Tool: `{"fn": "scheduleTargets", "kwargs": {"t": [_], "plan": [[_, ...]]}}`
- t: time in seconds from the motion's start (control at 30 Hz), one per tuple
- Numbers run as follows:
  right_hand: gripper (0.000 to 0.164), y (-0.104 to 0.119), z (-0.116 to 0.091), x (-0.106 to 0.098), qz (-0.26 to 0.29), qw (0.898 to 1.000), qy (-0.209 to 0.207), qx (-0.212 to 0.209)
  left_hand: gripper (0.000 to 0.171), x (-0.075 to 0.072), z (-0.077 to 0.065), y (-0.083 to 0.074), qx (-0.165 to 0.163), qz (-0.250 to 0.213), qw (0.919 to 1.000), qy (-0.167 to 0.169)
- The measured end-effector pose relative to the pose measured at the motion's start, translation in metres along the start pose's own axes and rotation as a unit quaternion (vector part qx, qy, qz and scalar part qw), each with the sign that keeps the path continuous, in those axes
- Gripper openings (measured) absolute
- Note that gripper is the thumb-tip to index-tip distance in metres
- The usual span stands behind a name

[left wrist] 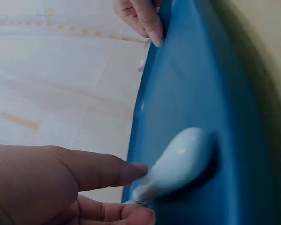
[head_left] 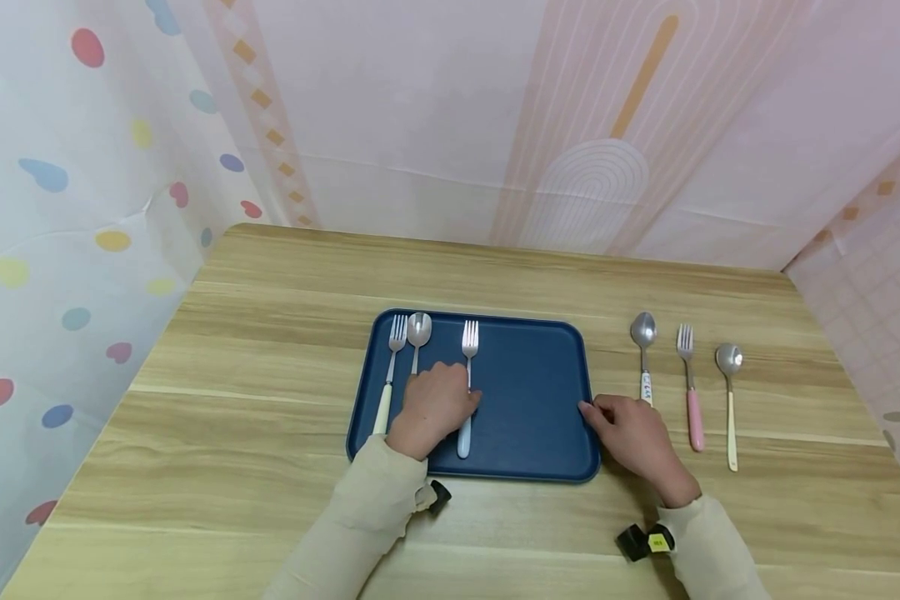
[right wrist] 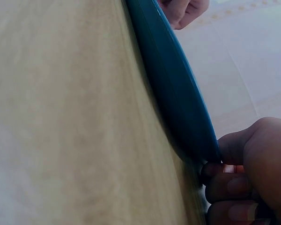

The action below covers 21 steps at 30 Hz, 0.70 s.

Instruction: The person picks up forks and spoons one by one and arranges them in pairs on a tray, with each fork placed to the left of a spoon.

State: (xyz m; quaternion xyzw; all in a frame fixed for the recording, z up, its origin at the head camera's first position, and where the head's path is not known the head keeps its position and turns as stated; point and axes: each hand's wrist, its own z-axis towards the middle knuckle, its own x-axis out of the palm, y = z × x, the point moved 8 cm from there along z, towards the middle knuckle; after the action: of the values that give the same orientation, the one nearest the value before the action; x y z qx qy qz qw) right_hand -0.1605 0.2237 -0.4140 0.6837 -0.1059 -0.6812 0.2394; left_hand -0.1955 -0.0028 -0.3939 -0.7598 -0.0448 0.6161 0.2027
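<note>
On the table lies a dark blue tray (head_left: 532, 392). My left hand (head_left: 435, 404) is over its left half and pinches a fork with a light blue handle (head_left: 464, 439) between thumb and fingers. In the left wrist view that fork's rounded handle end (left wrist: 185, 154) is close over the tray floor. Left of it, on the tray, are a fork with a cream handle (head_left: 384, 407) and a spoon (head_left: 419, 330), whose handle my left hand hides. At the tray's right edge my right hand (head_left: 633, 433) grips the rim, thumb on top and other fingers curled at the side.
Right of the tray, on the wooden table (head_left: 270, 350), lie a spoon with a patterned white handle (head_left: 644, 330), a fork with a pink handle (head_left: 694, 421) and a spoon with a cream handle (head_left: 731, 429). Patterned curtains (head_left: 420, 100) hang behind and beside the table.
</note>
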Motion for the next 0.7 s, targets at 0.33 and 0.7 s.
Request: {"fn": "scheduleTargets", "kwargs": {"t": [0.33,0.7], "plan": [[0.042,-0.001,0.000,-0.001,-0.001,1.000,-0.003,0.000,0.031,-0.029,-0.004,-0.001,0.015,-0.048,0.9979,-0.039],[0.043,-0.001,0.001,0.002,-0.002,1.000,-0.004,0.000,0.026,-0.063,-0.008,0.059,-0.051,0.005,0.9973,-0.052]]}}
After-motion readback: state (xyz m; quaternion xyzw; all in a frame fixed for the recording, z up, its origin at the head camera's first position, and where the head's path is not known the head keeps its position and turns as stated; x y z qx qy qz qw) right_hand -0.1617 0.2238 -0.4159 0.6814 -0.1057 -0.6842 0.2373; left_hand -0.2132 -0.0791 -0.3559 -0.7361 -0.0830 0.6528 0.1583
